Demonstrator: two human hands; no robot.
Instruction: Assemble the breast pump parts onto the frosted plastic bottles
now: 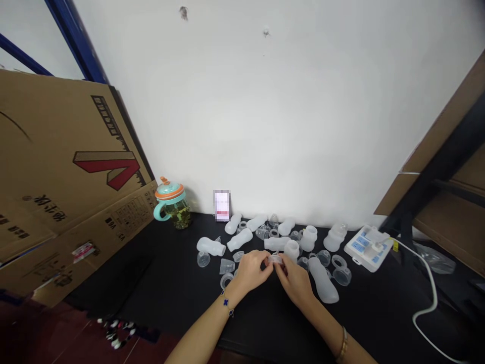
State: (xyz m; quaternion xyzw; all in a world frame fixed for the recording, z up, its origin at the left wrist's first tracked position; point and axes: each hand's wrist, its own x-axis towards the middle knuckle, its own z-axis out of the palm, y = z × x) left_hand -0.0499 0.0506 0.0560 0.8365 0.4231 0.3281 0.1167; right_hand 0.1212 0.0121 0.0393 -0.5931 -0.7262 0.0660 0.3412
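Between the fingertips of both hands is a small clear bottle ring (276, 259), with what may be a nipple tip on its top. My left hand (253, 268) pinches it from the left, and my right hand (294, 279) grips its right side. Just behind the fingers a frosted white baby bottle (291, 249) stands upright with its mouth up. Another frosted bottle (323, 280) lies on its side close to my right hand. Left of my left hand are a clear cap (227, 266) and a loose ring (226, 281), the latter partly behind the wrist.
Several more frosted bottles, clear caps and rings lie on the black table (182, 298). A lidded tea jug (172, 205) and a lit phone (222, 206) stand by the wall. Right are a white power strip (368, 247) and its cable (432, 283); left, a large cardboard box (68, 202).
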